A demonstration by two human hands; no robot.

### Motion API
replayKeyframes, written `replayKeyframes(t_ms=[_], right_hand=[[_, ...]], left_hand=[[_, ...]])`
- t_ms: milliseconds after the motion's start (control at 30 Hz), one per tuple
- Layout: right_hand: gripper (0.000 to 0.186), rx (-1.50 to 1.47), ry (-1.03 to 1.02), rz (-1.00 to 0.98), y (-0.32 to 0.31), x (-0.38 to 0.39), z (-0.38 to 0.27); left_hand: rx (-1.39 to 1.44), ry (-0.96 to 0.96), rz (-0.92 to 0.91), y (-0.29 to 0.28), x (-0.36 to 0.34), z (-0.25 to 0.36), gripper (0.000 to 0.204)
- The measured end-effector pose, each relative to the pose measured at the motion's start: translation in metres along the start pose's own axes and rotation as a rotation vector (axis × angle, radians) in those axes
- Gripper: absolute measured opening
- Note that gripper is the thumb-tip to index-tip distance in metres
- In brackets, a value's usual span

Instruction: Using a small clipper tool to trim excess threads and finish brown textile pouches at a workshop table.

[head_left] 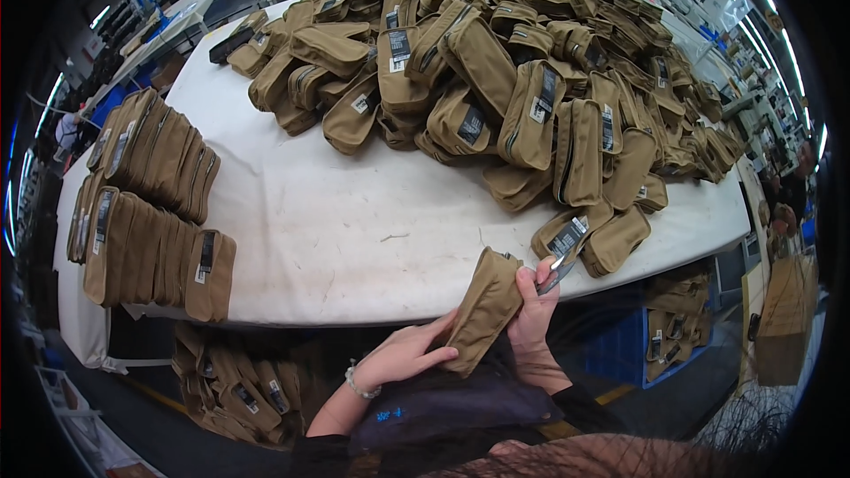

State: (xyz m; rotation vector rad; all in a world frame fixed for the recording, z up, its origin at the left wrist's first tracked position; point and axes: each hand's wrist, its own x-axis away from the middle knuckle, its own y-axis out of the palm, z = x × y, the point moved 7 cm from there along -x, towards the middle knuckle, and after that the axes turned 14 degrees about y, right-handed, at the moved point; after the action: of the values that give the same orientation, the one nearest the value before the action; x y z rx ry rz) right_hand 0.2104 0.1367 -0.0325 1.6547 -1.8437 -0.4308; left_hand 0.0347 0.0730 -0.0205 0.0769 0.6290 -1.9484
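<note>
I had the brown pouch (485, 312) between both hands, tilted across the near edge of the white table (336, 221). The left hand (409, 350) pinched its lower end between thumb and fingers, which I judged steadied it from below. The right hand (533, 305) pinched the upper right edge, with a small grey tool (555, 277), perhaps snips, in the same fingers, likely leaving the other hand free for support. To the left, pouches in a neat stack (146, 248) stood on edge, seemingly bracing one another and saving room. Beyond the hands, a loose pile (478, 49) lay at every angle, apparently unsorted.
</note>
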Motion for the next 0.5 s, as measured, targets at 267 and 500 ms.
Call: replayKeyframes(t_ms=[267, 500], right_hand=[[0.031, 0.053, 0.051, 0.001, 0.01, -0.009, 0.004], [0.03, 0.303, -0.224, -0.083, 0.009, -0.011, -0.022]], left_hand=[[-0.398, -0.117, -0.048, -0.005, -0.007, 0.0, 0.03], [0.221, -0.029, 0.407, -0.015, 0.003, -0.027, 0.013]])
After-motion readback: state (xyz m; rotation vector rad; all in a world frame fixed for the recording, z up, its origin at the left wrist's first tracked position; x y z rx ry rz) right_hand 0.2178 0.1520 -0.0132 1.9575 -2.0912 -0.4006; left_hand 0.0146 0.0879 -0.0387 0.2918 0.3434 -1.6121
